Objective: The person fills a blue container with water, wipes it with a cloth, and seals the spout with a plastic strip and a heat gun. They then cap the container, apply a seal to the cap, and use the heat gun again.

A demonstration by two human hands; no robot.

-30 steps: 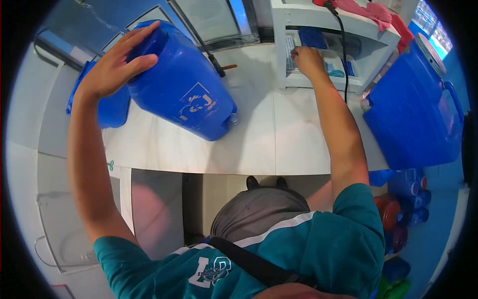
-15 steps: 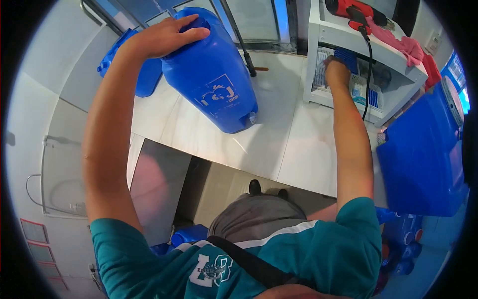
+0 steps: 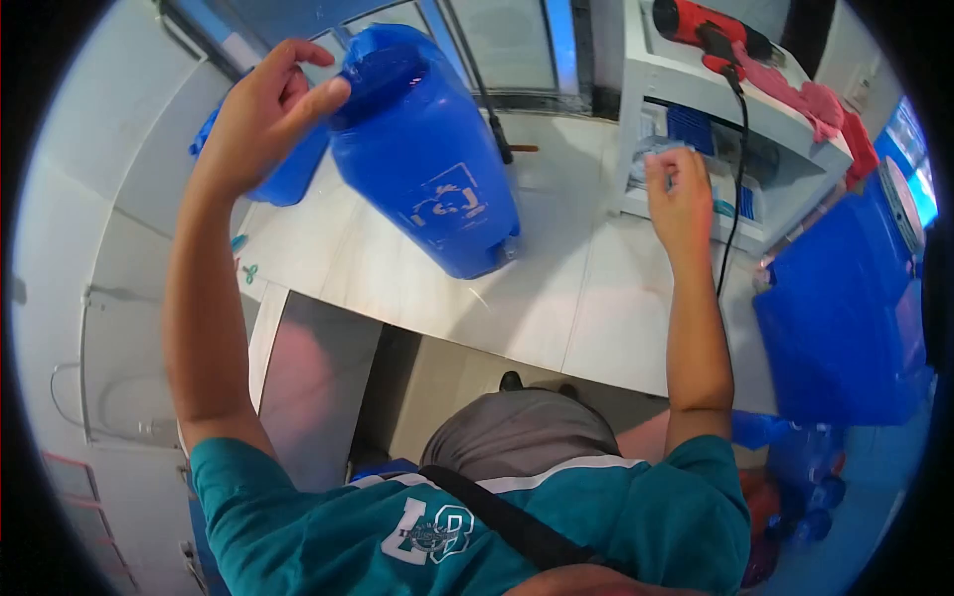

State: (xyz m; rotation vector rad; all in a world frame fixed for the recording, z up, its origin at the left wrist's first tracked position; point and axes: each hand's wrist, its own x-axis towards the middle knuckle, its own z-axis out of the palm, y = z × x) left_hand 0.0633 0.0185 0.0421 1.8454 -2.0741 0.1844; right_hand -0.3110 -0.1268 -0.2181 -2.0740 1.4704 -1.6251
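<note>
A tall blue water container (image 3: 427, 169) with a white printed logo stands on the white counter (image 3: 537, 298), its small tap facing the front edge. My left hand (image 3: 273, 109) is at its upper left corner, fingers apart and curved, with the thumb close to the container's top. In front of the white shelf, my right hand (image 3: 681, 194) pinches what looks like a thin, crumpled piece of clear plastic film (image 3: 664, 147). Much of the film blends with the shelf contents behind it.
The white shelf unit (image 3: 785, 129) holds blue and white packets, with a red heat gun (image 3: 711, 30) and pink cloth (image 3: 795, 94) on top. Its black cord (image 3: 740, 169) hangs down. Other blue containers (image 3: 845, 308) stand right and behind left.
My right hand has come out of the shelf toward me with the clear film. My left hand has lifted off the container's top and shifted left.
</note>
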